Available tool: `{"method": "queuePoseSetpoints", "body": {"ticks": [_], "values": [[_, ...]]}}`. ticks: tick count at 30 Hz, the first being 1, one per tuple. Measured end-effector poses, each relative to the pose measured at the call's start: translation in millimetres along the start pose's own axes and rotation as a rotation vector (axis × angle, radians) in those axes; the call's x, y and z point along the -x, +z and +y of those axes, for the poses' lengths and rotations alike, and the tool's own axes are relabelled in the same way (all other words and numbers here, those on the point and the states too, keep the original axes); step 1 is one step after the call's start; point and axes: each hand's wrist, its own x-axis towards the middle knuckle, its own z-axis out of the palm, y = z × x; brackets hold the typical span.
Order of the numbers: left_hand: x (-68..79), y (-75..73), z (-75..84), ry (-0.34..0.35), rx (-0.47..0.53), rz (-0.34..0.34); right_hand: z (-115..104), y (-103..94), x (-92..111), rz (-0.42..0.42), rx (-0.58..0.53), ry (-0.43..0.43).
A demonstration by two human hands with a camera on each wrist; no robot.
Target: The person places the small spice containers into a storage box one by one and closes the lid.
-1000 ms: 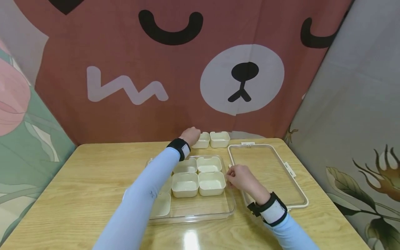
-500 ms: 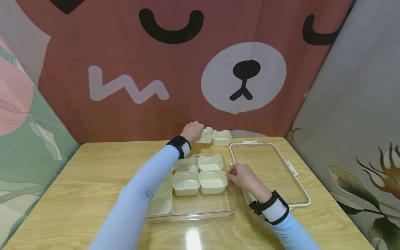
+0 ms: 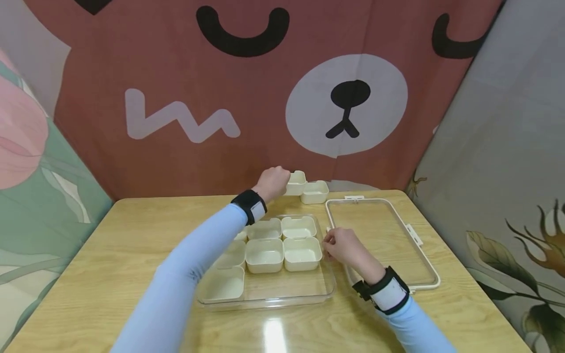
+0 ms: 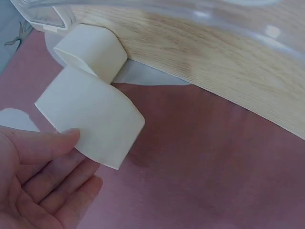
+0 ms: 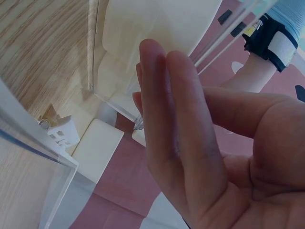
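At the table's far edge my left hand [image 3: 271, 184] grips a small cream container [image 3: 296, 182]; in the left wrist view my thumb lies on its side, with the fingers beneath. This container [image 4: 90, 114] sits tilted and overlaps a second cream container [image 4: 95, 50] in that view. Beside the right wall of a clear plastic bin [image 3: 287, 301] is my right hand [image 3: 348, 247], its fingers [image 5: 186, 114] nearly straight against the wall in the right wrist view. Several cream containers [image 3: 265, 256] stand inside the bin, one larger one [image 3: 224, 283] at the front left.
A clear lid with a white frame [image 3: 423, 286] lies to the right of the bin, under my right wrist. Behind the wooden table [image 3: 145, 274] hangs a brown curtain [image 3: 176, 166] printed with a bear's face. My left forearm crosses over the bin's left side.
My left hand has moved slightly up and to the right with the cream container, which now stands higher than its neighbour. My right hand stays at the bin's right side.
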Motion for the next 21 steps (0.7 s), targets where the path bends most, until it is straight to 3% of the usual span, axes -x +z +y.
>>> {"method": "queuePoseSetpoints", "body": {"ticks": [14,21], "values": [[25.0,-10.0,10.4,0.036,0.010,0.014,0,-1.6,-1,-0.001,0.014,-0.017],[41.6,-17.6,9.3,0.072,0.057,0.079,1,-0.8,-1,0.003,0.007,-0.011]]}}
